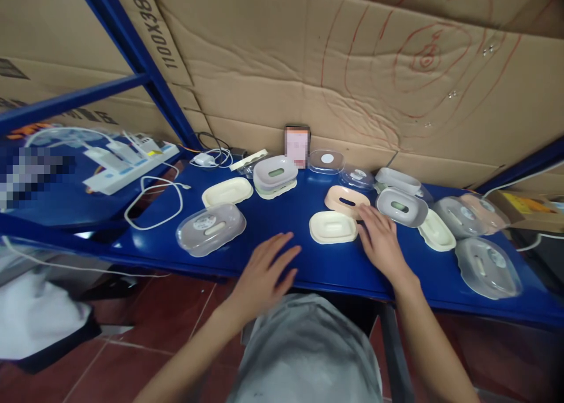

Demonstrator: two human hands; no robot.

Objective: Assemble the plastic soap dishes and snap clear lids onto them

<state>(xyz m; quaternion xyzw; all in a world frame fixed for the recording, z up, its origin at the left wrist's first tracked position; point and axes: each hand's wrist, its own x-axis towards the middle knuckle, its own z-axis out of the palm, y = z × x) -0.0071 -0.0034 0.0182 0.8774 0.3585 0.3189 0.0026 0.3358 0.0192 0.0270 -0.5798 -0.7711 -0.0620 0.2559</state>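
Our right hand (pixel 382 242) lies open and flat on the blue table (pixel 273 227), fingers spread, holding nothing. Its fingertips touch the near side of the peach soap tray (pixel 346 201) and lie just beside the right end of the cream soap tray (pixel 332 227), which sits a little nearer the front edge. Our left hand (pixel 265 272) is open too, palm down over the front edge of the table, fingers pointing toward the cream soap tray but apart from it; it grips nothing.

Right of our right hand we see a grey soap tray (pixel 401 207), then a cream tray (pixel 436 231) leaning against it, and farther toward the right end two frosted lids (pixel 462 216) overlapping each other. A larger clear lid (pixel 487 267) rests near the front edge at the right end.

Left of our left hand a closed translucent soap box (pixel 210 229) stands near the front edge. Behind it lies another cream tray (pixel 227 191), and beside that a grey tray stacked on a cream one (pixel 275 176). Along the back edge, against the cardboard wall (pixel 352 68), stand a phone (pixel 296 146), blurred out, and two clear lids (pixel 326 161).

At the left end a white cable (pixel 152 203) loops across the table, and a white power strip (pixel 132 162) sits beyond it.
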